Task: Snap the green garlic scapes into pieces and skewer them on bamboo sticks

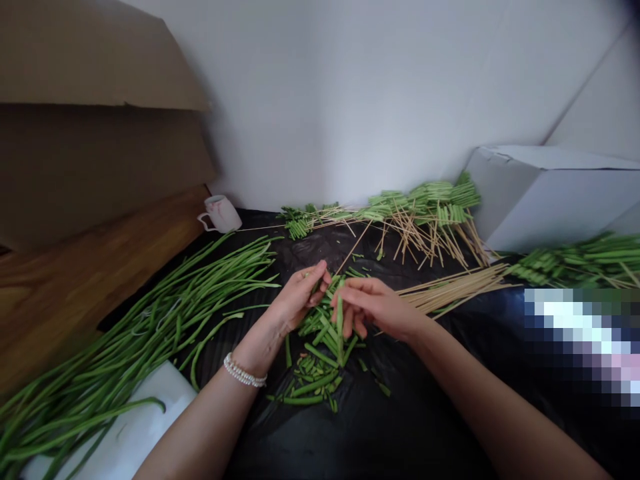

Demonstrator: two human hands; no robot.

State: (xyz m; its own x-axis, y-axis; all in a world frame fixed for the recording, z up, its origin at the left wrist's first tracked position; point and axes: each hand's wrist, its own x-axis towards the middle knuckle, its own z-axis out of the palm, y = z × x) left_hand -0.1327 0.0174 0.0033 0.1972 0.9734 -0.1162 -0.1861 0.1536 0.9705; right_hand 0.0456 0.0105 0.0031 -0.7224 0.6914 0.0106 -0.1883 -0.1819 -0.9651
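Observation:
My left hand (pixel 306 293), with a beaded bracelet at the wrist, has its fingers pressed together near a thin wooden stick (pixel 353 248) that slants up and to the right. Some green shows between those fingers. Just to the right, my right hand (pixel 367 307) pinches an upright green bean piece (pixel 340 327) between thumb and fingers. Below both hands lies a pile of cut green pieces (pixel 315 383) on black plastic sheeting (pixel 385 433). Bare wooden sticks (pixel 450 290) lie bundled right of my right hand.
Long green beans (pixel 165 320) spread over the left side and a white board (pixel 165 400). Skewered green pieces (pixel 430 200) line the wall, between a mug (pixel 223 213) and a white box (pixel 530 193). A cardboard box (pixel 100 147) stands upper left.

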